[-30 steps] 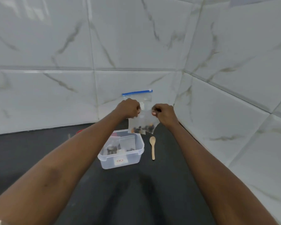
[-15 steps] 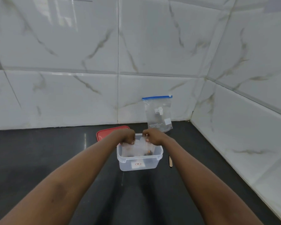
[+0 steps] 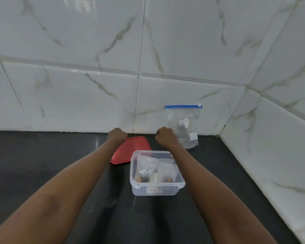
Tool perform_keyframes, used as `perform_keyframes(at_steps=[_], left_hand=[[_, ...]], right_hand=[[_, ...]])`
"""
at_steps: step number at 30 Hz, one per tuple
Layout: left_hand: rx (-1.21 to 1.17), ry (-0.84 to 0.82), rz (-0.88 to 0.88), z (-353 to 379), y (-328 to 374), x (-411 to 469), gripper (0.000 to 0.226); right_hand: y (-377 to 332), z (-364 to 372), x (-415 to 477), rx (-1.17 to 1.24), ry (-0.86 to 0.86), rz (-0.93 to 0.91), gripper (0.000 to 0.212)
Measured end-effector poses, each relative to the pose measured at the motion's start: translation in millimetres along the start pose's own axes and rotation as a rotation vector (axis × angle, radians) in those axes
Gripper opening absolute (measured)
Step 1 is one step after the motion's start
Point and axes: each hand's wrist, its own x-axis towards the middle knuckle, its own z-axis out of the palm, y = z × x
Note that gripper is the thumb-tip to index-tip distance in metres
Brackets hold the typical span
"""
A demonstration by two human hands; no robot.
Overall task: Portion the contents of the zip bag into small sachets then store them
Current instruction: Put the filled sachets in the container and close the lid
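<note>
A clear plastic container (image 3: pixel 155 190) stands on the black counter with small filled sachets (image 3: pixel 145 170) upright inside it. Its red lid (image 3: pixel 130 151) lies flat behind it to the left. A clear zip bag with a blue seal (image 3: pixel 185 124) leans against the tiled back wall, looking empty. My left hand (image 3: pixel 117 135) hovers above the lid's far edge with curled fingers holding nothing. My right hand (image 3: pixel 165 135) is raised beyond the container, in front of the zip bag's lower left, also curled and empty.
White marble-look tiled walls (image 3: pixel 95 95) meet in a corner at the back right. The black counter (image 3: pixel 42 164) stretches to the left and toward me. My right forearm crosses above the container's right rim.
Both hands lowered a sachet into the container, let it go, and have lifted away beyond the container. The view has shifted, so the wooden spoon is out of sight.
</note>
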Motion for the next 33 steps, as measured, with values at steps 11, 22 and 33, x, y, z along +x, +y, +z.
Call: perform_keyframes(at_steps=[11,22,33], left_hand=[[-0.564,-0.149,-0.448,14.2,-37.2,24.5,0.039],[-1.418,0.157,-0.507,-5.6,-19.1,11.9,0.052],[-1.05,-0.224,-0.217,-2.7,14.2,-71.6,0.027]], right_hand=[[-27.5,59.8,54.9,0.112,-0.502,0.21,0.036],[-20.3,13.8,53.8,1.206,0.092,0.561,0.035],[46.5,-30.7,-26.1,0.954,0.154,0.441,0.015]])
